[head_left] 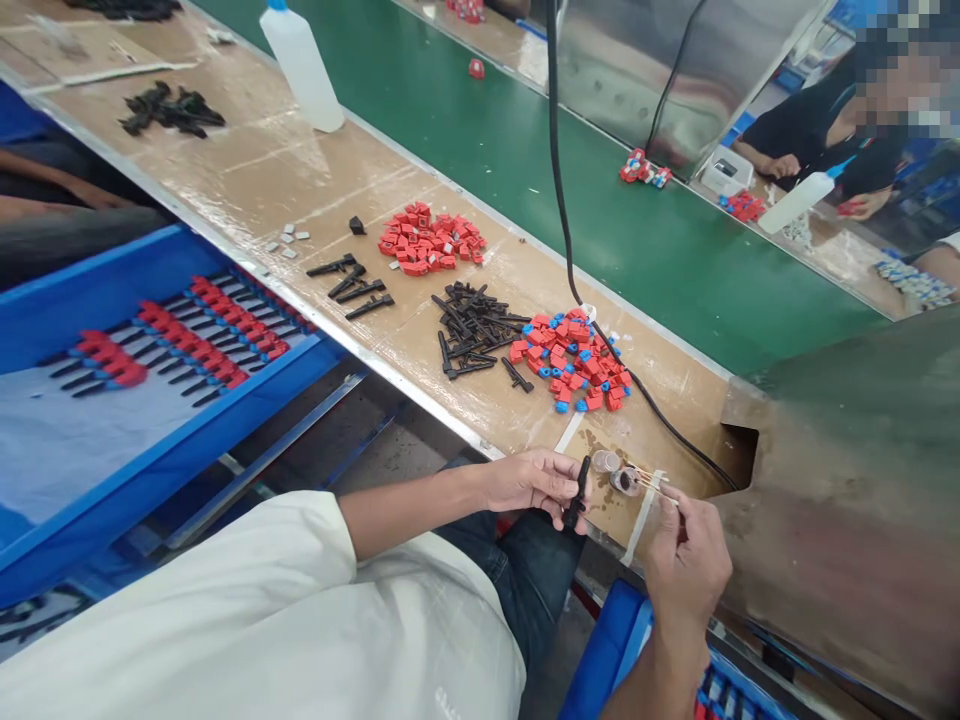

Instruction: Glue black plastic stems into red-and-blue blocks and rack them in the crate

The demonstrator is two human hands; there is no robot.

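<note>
Between the thumb and fingers of my left hand (544, 485) is a black plastic stick-shaped part (577, 490), held nearly upright at the table's edge. My right hand (688, 555) pinches the end of a thin wooden stick (661, 489), whose other end points at a small clear jar (625, 481) with dark contents. A second small clear cup (606, 461) stands beside the jar. Just beyond lie a heap of red and blue plastic pieces (574, 360) and a pile of black stick-shaped parts (480, 322).
Red pieces (431, 240) form another heap farther left. A blue tray (172, 370) with rows of assembled parts sits left of the table. A black cable (559, 180) hangs down across the bench. A white bottle (304, 70) stands beside the green belt (465, 150); a co-worker (832, 140) sits beyond.
</note>
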